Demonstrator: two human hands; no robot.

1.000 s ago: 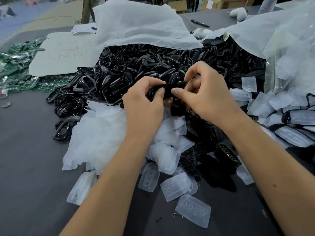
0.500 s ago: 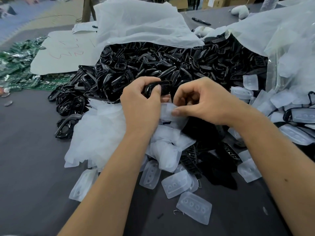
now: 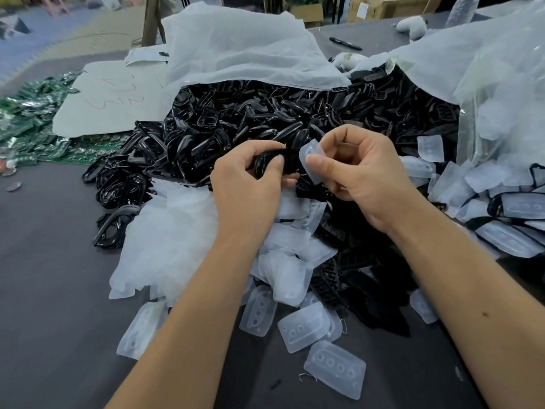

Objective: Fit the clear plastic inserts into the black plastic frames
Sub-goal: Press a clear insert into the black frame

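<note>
My left hand (image 3: 246, 184) grips a black plastic frame (image 3: 269, 162), held above the pile with its opening turned toward the right. My right hand (image 3: 362, 175) pinches a clear plastic insert (image 3: 309, 156) between thumb and fingers, its edge right beside the frame. Behind both hands spills a large heap of black frames (image 3: 236, 125) out of a white bag. Several loose clear inserts (image 3: 303, 326) lie on the dark table below my wrists.
Frames with inserts fitted (image 3: 519, 205) lie at the right beside a clear bag (image 3: 501, 93). White bag film (image 3: 165, 240) is spread at the left. Green circuit boards (image 3: 26, 125), a white sheet (image 3: 112, 95) and a black marker (image 3: 345, 43) lie farther back.
My right hand has lifted a clear insert from the pile up to the frame in my left hand. The left hand has kept hold of the black frame throughout.
</note>
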